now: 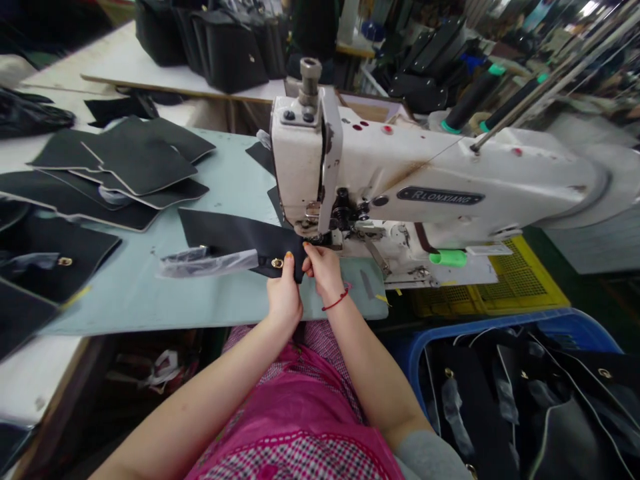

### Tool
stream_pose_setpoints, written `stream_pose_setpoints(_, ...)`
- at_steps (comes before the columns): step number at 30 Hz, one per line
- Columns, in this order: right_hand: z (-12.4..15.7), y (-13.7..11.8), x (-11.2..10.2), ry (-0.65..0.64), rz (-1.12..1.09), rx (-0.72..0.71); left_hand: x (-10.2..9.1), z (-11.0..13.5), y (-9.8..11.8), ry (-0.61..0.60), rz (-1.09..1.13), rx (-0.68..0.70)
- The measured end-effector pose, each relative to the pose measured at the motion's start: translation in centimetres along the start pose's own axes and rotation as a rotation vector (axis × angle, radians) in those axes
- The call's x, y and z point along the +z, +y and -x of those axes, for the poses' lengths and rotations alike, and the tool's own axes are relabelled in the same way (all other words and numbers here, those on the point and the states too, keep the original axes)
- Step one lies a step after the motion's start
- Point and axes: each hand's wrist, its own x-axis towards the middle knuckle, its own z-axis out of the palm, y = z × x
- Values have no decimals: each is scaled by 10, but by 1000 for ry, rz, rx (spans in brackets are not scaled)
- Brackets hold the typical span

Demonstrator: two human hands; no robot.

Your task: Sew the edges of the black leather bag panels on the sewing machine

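A black leather panel (230,233) lies on the pale blue table, its right end by the needle area of the white sewing machine (440,173). A gold clasp (277,263) and a plastic-wrapped strap (215,263) sit along its near edge. My left hand (285,293) grips that edge just right of the clasp, thumb on top. Close beside it, my right hand (323,267) pinches the panel's right end near the presser foot. The fingers beneath the leather are hidden.
Stacked black panels (130,160) cover the table's left. A blue bin (420,353) of black pieces with clasps stands at lower right, near a yellow crate (525,280). Black bags (225,47) stand on the bench behind. Small scissors-like metal (367,283) lies right of my hands.
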Motion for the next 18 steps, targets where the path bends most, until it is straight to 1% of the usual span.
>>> stream_pose_setpoints(2,-2,-3,-6,-14,70,-31,4,6,-7,6,-45,5)
stream_pose_setpoints(4,-3,-5,-11,-25,129,-70,8,10,-10,5,-44,2)
stream_pose_setpoints(7,-1,-5,-18,-59,179,-123,11,11,-10,-22,3,-59)
stream_pose_setpoints(9,4,-3,-26,-89,207,-145,5,12,-9,-75,8,-132)
stream_pose_setpoints(10,7,0,-33,-97,230,-159,-1,15,-8,-113,-9,-172)
stream_pose_setpoints(12,16,8,-49,-70,307,-195,-23,24,-4,-217,-89,-280)
stream_pose_setpoints(13,21,15,-59,-34,371,-223,-36,30,1,-294,-153,-358)
stream_pose_setpoints(15,31,30,-78,60,568,-303,-62,42,20,-510,-306,-518)
stream_pose_setpoints(16,35,39,-87,99,700,-349,-72,44,35,-629,-376,-556)
stream_pose_setpoints(17,39,47,-93,112,837,-391,-78,43,52,-726,-430,-532)
stream_pose_setpoints(18,41,55,-98,116,968,-422,-79,36,72,-775,-460,-434)
